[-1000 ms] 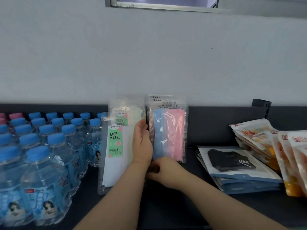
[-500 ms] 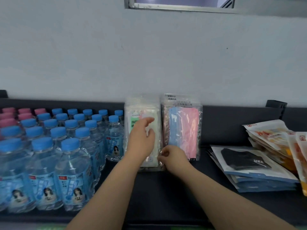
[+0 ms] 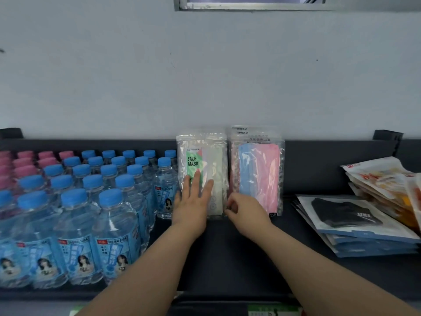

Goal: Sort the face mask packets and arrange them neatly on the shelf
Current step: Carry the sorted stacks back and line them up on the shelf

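Observation:
Two clear face mask packets stand upright against the back of the dark shelf. The left one, the white "FACE MASK" packet with a green label, has my left hand pressed flat on its front with straight fingers. Beside it on the right stands the blue and pink mask packet. My right hand pinches the bottom corner where the two packets meet; which packet it pinches is unclear.
Rows of blue-capped water bottles fill the left of the shelf, with pink-capped bottles behind. A flat stack of black mask packets lies at the right, next to orange and white pouches. A white wall rises behind.
The white packets, leaning forward a second ago, now stand upright against the back. My left hand went from gripping their edge to pressing flat on the front. The view shifted left.

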